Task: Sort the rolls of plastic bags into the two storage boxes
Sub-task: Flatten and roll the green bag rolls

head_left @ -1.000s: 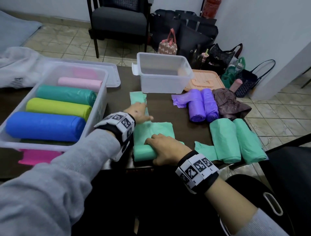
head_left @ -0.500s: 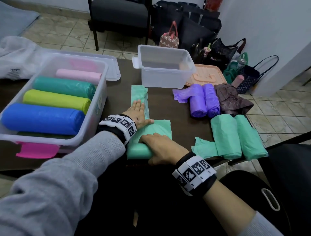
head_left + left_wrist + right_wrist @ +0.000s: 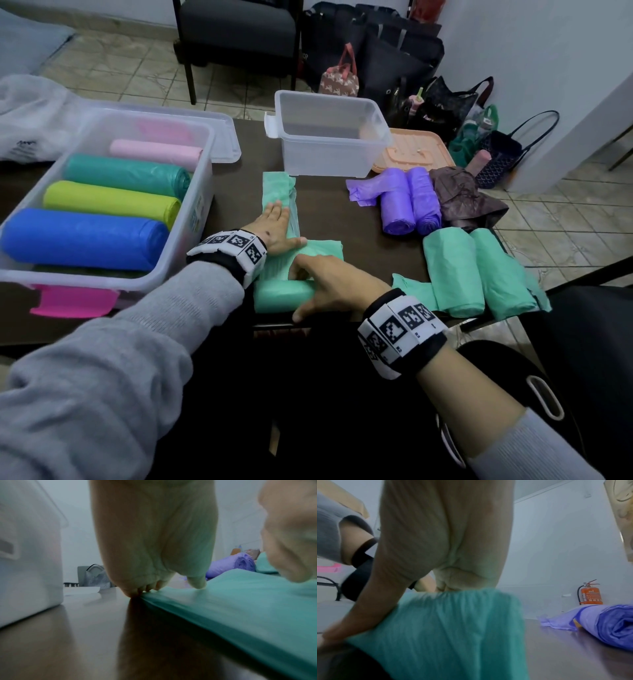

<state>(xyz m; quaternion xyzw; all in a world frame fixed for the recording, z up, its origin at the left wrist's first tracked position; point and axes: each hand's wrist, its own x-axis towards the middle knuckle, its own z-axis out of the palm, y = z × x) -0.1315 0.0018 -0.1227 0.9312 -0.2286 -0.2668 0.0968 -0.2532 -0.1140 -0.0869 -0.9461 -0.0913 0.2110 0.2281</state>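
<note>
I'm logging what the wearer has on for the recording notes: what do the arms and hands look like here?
Both hands are bare, with no gloves. The left hand comes out of a loose grey knit sleeve; the right hand has a paler ribbed sleeve pushed up the forearm. Each wrist carries a black band faced with white panels printed with black square code markers.

Your head view is evenly lit, soft and dim, sharp in the middle, with lines bowing at the edges. Both wrist views are hazy and smeared by blur; the surface (image 3: 82, 628) shows a dull sheen and a dark reflection under your left hand (image 3: 154, 540).
</note>
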